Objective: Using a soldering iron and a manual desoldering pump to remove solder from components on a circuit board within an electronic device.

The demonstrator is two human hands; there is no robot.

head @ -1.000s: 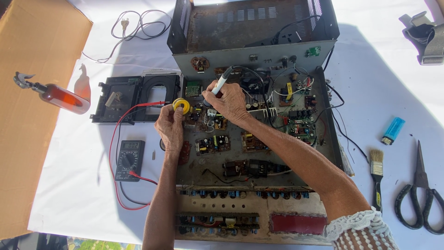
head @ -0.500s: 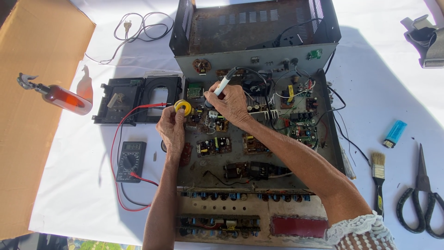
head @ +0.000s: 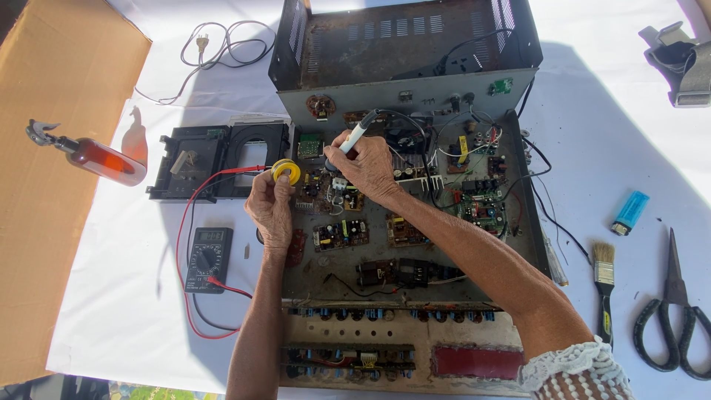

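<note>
An opened amplifier chassis [head: 415,222] lies on a white cloth [head: 133,311], its circuit boards exposed. The right hand [head: 368,167] closes its fingers around a soldering iron [head: 354,137], gripped like a pen. The iron's long axis runs from upper right, where the handle rises above the knuckles, down to lower left, where the tip disappears behind the fingers over a small board [head: 329,185] near the chassis's left edge. The left hand [head: 270,207] pinches a yellow spool of solder [head: 286,171] between thumb and fingertips, just left of the iron's tip and close to it. Both hands stand near each other; the right one is nearer the board. Whether tip and board touch cannot be told.

To the left lie a multimeter [head: 207,258] with red leads, a black cassette frame [head: 215,159] and a red-filled bottle [head: 92,157]. To the right lie a blue lighter [head: 630,212], a paintbrush [head: 604,285] and scissors [head: 675,311].
</note>
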